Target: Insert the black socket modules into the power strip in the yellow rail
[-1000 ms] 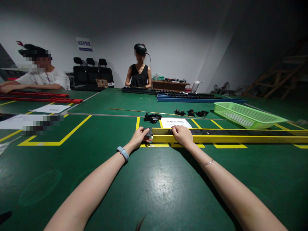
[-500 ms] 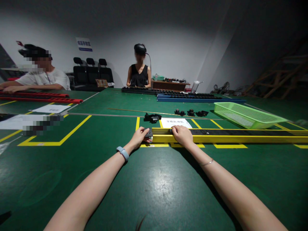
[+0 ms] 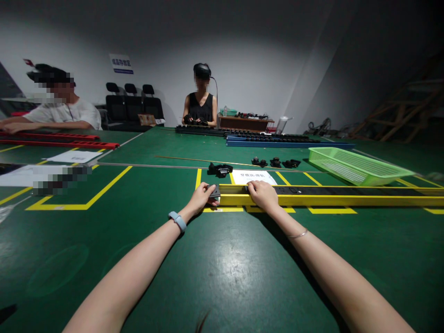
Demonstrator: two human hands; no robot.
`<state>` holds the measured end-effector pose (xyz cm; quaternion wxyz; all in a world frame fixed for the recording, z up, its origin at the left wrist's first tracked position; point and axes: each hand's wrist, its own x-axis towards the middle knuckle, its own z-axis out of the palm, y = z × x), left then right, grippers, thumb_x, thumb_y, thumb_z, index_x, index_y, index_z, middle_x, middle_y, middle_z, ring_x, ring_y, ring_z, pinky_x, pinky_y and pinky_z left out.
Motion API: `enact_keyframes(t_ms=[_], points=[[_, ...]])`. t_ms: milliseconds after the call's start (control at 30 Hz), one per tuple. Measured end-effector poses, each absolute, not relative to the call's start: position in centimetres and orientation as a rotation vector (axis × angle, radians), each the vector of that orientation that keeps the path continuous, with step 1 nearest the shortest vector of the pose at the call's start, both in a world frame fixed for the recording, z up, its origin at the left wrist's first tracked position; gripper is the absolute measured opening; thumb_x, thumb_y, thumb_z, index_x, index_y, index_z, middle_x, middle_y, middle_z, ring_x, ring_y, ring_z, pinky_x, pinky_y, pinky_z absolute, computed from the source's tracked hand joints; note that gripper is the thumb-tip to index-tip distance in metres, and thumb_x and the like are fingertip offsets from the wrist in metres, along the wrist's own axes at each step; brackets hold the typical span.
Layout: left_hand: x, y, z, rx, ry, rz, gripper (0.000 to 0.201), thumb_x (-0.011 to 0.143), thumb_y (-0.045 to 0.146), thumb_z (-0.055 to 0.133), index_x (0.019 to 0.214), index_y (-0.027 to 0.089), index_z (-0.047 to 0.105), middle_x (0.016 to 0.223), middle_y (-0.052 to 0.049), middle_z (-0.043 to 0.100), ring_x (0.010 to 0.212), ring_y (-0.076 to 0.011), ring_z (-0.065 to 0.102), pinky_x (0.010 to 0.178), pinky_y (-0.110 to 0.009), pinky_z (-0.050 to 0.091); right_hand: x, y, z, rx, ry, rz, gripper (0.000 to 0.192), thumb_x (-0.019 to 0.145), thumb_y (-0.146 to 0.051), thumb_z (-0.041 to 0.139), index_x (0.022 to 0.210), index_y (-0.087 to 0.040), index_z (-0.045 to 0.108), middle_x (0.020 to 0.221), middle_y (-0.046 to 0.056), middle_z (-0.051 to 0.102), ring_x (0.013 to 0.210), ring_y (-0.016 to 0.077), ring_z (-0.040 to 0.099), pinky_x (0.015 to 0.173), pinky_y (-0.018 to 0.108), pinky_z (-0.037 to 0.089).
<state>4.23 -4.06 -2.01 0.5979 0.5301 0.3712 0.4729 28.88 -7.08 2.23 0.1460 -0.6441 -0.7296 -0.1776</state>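
Note:
A long yellow rail [image 3: 329, 200] lies across the table, with dark modules [image 3: 319, 190] seated in its channel. At the rail's left end, my left hand [image 3: 201, 196] is closed on a small black module [image 3: 215, 191], thumb on top. The module sits right at the rail's open end; I cannot tell whether it is partly inside. My right hand [image 3: 263, 194] is wrapped over the rail further right, its fingertips at the left end of the dark modules. Just behind the left hand lies a black part [image 3: 220, 169], beside a white printed label [image 3: 253, 177].
A green basket [image 3: 360, 169] stands at the right behind the rail. Several small black parts [image 3: 275, 162] lie left of it. Blue rails [image 3: 287, 143] and red rails [image 3: 58, 141] lie further off. Two people [image 3: 201, 104] work across the table. Yellow tape [image 3: 104, 192] marks the green tabletop.
My hands, the module and the yellow rail hold almost the same positions. Across the table, the person in black has raised their gloved hands slightly into view.

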Motion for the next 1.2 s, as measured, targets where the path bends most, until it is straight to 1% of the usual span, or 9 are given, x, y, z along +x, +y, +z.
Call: enact_keyframes(t_ms=[200, 333, 567, 767, 900, 967, 1033, 1133, 1200], points=[[4.1, -4.6, -1.3, 1.290, 0.802, 1.112, 0.038, 0.084, 0.043, 0.057, 0.111, 0.021, 0.043, 0.079, 0.001, 0.058, 0.050, -0.0152, 0.066, 0.042, -0.025, 0.054, 28.9, -7.0, 2.2, -1.864, -2.099, -0.511, 0.040, 0.097, -0.032, 0.031, 0.084, -0.020, 0.067, 0.087, 0.005, 0.069, 0.080, 0.0174, 0.058, 0.067, 0.027, 0.030], [4.1, -4.8, -1.1, 1.327, 0.815, 1.083, 0.040, 0.085, 0.044, 0.055, 0.113, 0.018, 0.046, 0.076, -0.002, 0.060, 0.049, -0.0142, 0.065, 0.043, -0.025, 0.053, 29.0, -6.9, 2.1, -1.850, -2.097, -0.526, 0.039, 0.097, -0.031, 0.031, 0.086, -0.020, 0.067, 0.086, 0.004, 0.069, 0.079, 0.0174, 0.058, 0.067, 0.028, 0.029], [4.0, -5.1, -1.0, 1.453, 0.838, 1.013, 0.061, 0.075, 0.041, 0.069, 0.126, 0.019, 0.044, 0.071, -0.001, 0.063, 0.050, -0.0121, 0.062, 0.047, -0.026, 0.054, 29.0, -7.0, 2.1, -1.866, -2.095, -0.518, 0.039, 0.096, -0.031, 0.031, 0.088, -0.020, 0.068, 0.087, 0.005, 0.069, 0.079, 0.0176, 0.058, 0.067, 0.027, 0.029], [4.0, -5.6, -0.7, 1.495, 0.847, 0.965, 0.062, 0.078, 0.044, 0.066, 0.130, 0.018, 0.046, 0.063, 0.001, 0.059, 0.044, -0.0098, 0.056, 0.042, -0.022, 0.047, 28.9, -7.0, 2.1, -1.856, -2.089, -0.512, 0.039, 0.096, -0.031, 0.032, 0.086, -0.020, 0.068, 0.086, 0.005, 0.069, 0.079, 0.0174, 0.058, 0.067, 0.027, 0.030], [4.1, -5.4, -0.9, 1.562, 0.921, 0.999, 0.058, 0.078, 0.045, 0.065, 0.127, 0.018, 0.051, 0.070, -0.001, 0.060, 0.042, -0.0082, 0.053, 0.043, -0.022, 0.044, 28.9, -7.1, 2.1, -1.854, -2.087, -0.510, 0.039, 0.096, -0.031, 0.031, 0.086, -0.020, 0.068, 0.086, 0.005, 0.069, 0.079, 0.0172, 0.058, 0.067, 0.027, 0.029], [4.1, -5.2, -0.9, 1.620, 0.969, 1.051, 0.054, 0.077, 0.044, 0.066, 0.124, 0.018, 0.055, 0.078, -0.004, 0.063, 0.051, -0.0103, 0.057, 0.052, -0.025, 0.048, 29.0, -7.0, 2.1, -1.850, -2.089, -0.521, 0.039, 0.096, -0.031, 0.032, 0.085, -0.020, 0.068, 0.085, 0.004, 0.069, 0.078, 0.0172, 0.058, 0.066, 0.027, 0.029], [4.1, -5.0, -1.0, 1.701, 1.011, 1.109, 0.049, 0.077, 0.042, 0.067, 0.119, 0.018, 0.059, 0.091, -0.007, 0.064, 0.069, -0.0147, 0.062, 0.066, -0.029, 0.052, 29.0, -7.0, 2.1, -1.847, -2.086, -0.535, 0.039, 0.096, -0.031, 0.032, 0.085, -0.020, 0.067, 0.084, 0.004, 0.069, 0.078, 0.0172, 0.058, 0.066, 0.028, 0.029], [4.1, -4.8, -1.0, 1.826, 1.051, 1.157, 0.044, 0.077, 0.040, 0.066, 0.115, 0.019, 0.062, 0.109, -0.008, 0.062, 0.094, -0.0197, 0.061, 0.086, -0.033, 0.048, 29.0, -7.0, 2.1, -1.847, -2.085, -0.541, 0.038, 0.096, -0.030, 0.032, 0.086, -0.021, 0.068, 0.084, 0.004, 0.069, 0.077, 0.0170, 0.058, 0.066, 0.028, 0.029], [4.1, -4.8, -1.0, 1.855, 1.058, 1.161, 0.042, 0.077, 0.039, 0.066, 0.115, 0.020, 0.063, 0.112, -0.008, 0.061, 0.100, -0.0205, 0.059, 0.090, -0.034, 0.046, 29.0, -7.0, 2.1, -1.846, -2.086, -0.542, 0.038, 0.096, -0.031, 0.032, 0.086, -0.021, 0.068, 0.084, 0.004, 0.069, 0.077, 0.0170, 0.058, 0.066, 0.028, 0.029]])
